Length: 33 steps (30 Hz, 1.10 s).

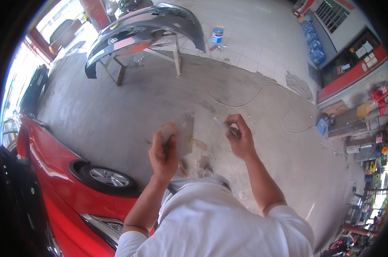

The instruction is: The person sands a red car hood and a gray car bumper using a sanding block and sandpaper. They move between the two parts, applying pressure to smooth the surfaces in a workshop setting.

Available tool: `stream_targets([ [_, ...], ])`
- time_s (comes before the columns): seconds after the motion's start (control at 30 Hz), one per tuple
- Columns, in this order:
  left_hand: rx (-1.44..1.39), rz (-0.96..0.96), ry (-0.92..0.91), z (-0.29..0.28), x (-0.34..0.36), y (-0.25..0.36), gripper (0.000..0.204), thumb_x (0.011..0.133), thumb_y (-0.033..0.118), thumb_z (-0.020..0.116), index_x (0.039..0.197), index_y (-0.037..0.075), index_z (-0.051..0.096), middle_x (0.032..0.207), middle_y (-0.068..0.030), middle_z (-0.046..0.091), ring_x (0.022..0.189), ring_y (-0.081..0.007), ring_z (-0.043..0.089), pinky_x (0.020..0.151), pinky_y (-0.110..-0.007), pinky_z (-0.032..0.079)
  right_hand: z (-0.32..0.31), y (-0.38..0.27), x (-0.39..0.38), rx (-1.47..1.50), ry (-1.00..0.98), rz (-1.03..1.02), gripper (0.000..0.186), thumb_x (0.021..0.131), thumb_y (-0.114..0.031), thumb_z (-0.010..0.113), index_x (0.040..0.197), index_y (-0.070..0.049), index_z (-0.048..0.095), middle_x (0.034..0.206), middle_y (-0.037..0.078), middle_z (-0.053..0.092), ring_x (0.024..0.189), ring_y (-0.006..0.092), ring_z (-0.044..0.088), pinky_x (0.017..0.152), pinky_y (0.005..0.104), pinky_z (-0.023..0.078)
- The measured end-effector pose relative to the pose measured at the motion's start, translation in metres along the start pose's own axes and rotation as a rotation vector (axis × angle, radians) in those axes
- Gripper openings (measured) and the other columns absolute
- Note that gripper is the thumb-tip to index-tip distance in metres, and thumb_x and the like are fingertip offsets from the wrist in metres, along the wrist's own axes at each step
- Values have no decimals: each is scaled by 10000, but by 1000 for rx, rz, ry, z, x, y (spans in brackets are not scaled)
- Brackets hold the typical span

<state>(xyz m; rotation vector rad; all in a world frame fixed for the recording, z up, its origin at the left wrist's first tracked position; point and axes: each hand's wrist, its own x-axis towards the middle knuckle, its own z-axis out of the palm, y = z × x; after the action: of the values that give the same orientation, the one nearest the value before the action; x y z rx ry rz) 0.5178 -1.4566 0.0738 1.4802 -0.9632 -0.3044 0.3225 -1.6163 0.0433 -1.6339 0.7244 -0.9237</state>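
At far left stands a red car (61, 167); beyond it, a grey bumper (155, 23) rests on a stand (176, 55). The left hand (163, 154) has curled fingers beside a blurred, flat grey piece (186, 133); whether it grips this cannot be told. To the right, a thin, pale piece (221, 124) is pinched between thumb and fingers of the right hand (240, 139), well apart from the left.

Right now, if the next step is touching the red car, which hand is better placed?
Probably the left hand: it is nearer the red car. The right hand is farther across and seems to pinch a small pale thing; the left's grasp is unclear.
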Motion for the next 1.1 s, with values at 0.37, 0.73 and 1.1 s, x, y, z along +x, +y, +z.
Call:
stream_targets([
  [0.37, -51, 137, 250, -38, 292, -121, 266, 1020, 64, 570, 1276, -5, 558, 1137, -101, 686, 989, -116, 617, 872, -255, 479, 172, 24, 256, -721, -429, -520, 418, 710, -12, 740, 1089, -185, 699, 1199, 6, 626, 1180, 266, 556, 1004, 482, 393],
  [0.73, -750, -492, 82, -32, 530, -204, 305, 1032, 71, 563, 1322, -3, 500, 1216, -75, 608, 1085, -145, 559, 950, -264, 428, 211, 65, 496, -698, -197, -343, 575, 645, 91, 751, 1133, -181, 616, 1348, 120, 469, 1326, 394, 469, 1080, 552, 416],
  [1.1, 35, 85, 74, 11, 749, -281, 296, 981, 11, 604, 1272, -32, 571, 1158, -153, 694, 1038, -184, 649, 905, -313, 510, 244, 104, 704, -667, -301, -316, 552, 697, 76, 707, 1165, -217, 721, 1231, 33, 632, 1261, 305, 544, 1043, 509, 424],
])
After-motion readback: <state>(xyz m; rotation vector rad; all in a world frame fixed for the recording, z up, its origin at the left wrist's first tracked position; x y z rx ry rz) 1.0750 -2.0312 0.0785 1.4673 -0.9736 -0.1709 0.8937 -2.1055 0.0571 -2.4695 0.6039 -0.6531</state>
